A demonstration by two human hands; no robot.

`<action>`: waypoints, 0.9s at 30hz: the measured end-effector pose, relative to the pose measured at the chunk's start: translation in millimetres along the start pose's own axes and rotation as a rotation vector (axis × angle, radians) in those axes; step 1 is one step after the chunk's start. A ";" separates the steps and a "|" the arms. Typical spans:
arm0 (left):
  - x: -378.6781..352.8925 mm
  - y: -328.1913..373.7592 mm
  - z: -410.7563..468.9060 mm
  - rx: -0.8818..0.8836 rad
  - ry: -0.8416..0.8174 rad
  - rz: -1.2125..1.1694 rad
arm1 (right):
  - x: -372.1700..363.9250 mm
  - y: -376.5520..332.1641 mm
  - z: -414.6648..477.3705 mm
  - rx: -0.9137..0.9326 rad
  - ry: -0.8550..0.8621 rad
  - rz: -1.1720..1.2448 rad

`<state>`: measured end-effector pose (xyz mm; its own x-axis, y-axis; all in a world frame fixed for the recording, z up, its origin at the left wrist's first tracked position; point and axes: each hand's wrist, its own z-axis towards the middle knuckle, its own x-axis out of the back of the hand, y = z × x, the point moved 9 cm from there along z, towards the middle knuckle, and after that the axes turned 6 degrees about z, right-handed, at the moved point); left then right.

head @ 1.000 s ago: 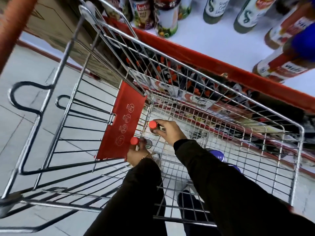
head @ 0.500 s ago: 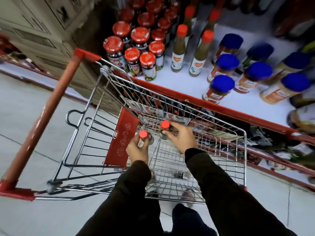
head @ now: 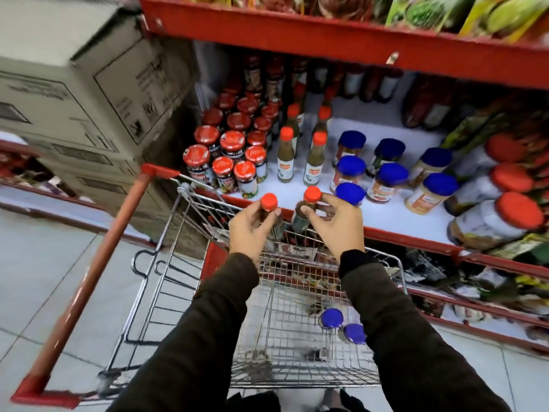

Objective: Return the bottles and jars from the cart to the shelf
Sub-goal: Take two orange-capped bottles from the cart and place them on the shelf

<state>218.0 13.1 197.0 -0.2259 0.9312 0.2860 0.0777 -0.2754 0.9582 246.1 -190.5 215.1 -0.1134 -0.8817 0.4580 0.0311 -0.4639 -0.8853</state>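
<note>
My left hand (head: 249, 230) grips a slim bottle with an orange-red cap (head: 269, 202), held above the far rim of the wire cart (head: 399, 272). My right hand (head: 335, 227) grips a second bottle of the same kind (head: 312, 195), close to the front edge of the white shelf (head: 392, 209). Two matching bottles (head: 286, 156) stand on that shelf just beyond my hands. Two blue-capped jars (head: 332, 318) lie on the cart's floor near its right side.
Red-lidded jars (head: 222, 162) crowd the shelf's left part, blue-capped jars (head: 386, 176) its middle, large orange-lidded jars (head: 505, 215) its right. A red upper shelf (head: 326, 40) overhangs. Stacked cardboard boxes (head: 89, 93) stand left. The cart's red handle (head: 89, 278) runs along the left.
Both hands have lifted their bottles out of the cart basket up to the level of the shelf edge. The view has tilted up, so more shelf shows.
</note>
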 end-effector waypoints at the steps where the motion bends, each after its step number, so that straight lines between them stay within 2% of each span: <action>1: -0.8 10.0 10.7 -0.026 0.000 0.019 | 2.7 -4.6 6.0 -0.002 0.011 0.020; 6: -9.9 36.1 60.9 -0.119 -0.024 0.038 | 6.6 -16.2 34.5 0.013 0.078 0.032; 11: -25.2 25.8 93.7 -0.126 -0.039 0.095 | -2.8 -7.2 52.0 -0.041 0.073 -0.018; 27: -37.5 13.0 101.3 -0.068 0.026 0.227 | -9.0 6.4 59.6 -0.079 0.039 -0.101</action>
<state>325.8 -1.2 197.7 -0.2353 0.8373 0.4935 0.0636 -0.4934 0.8675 306.5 -190.7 210.0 -0.1507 -0.8259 0.5433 -0.0606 -0.5408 -0.8390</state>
